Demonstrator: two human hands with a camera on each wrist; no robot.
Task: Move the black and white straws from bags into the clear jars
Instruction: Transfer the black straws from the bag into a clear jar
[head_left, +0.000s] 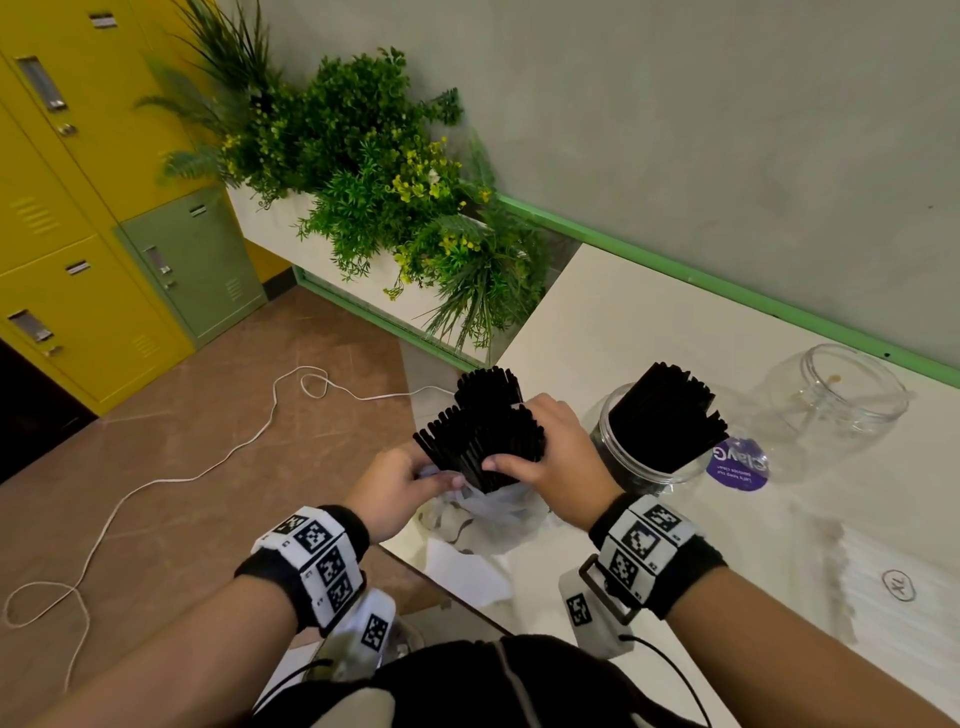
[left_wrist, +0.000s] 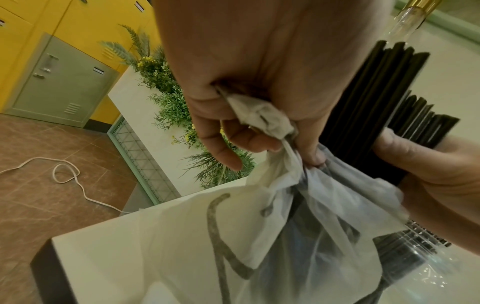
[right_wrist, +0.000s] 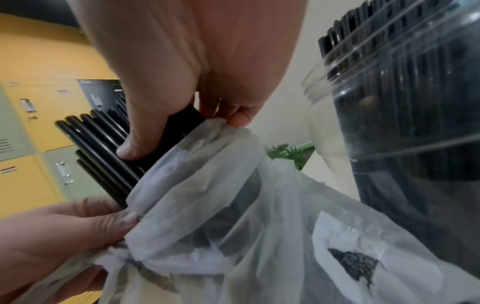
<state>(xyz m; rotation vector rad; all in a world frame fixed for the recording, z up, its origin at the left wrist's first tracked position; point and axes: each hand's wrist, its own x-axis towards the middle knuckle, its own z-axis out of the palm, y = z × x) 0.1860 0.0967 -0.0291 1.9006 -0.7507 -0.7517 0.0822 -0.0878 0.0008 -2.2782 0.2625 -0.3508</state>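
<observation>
A: Right hand (head_left: 558, 457) is wrapped around a fat bundle of black straws (head_left: 480, 441), thumb on the near side, fingers curled over the far side, and the bundle sits half out of the thin white bag (head_left: 493, 512) at the counter's (head_left: 623, 322) left corner.

B: And the left hand (head_left: 395, 488)?

A: Pinching the bag's gathered rim, bunched in the fingers (left_wrist: 233, 142), holding it down, I'd say, while the straws come out.

B: Where do they go?

A: Just right of the hand stands a clear jar (head_left: 647, 452) already packed with black straws. Farther right along the counter's back edge, an empty jar (head_left: 836, 405), well apart.

B: Risks?

A: The bundle fans unevenly at the top, so loose outer straws could slip the grip and drop off the left edge to the floor. The flimsy bag may cling and lift with them if that pinch gives. The first jar looks full; forcing more in could tip it.
</observation>
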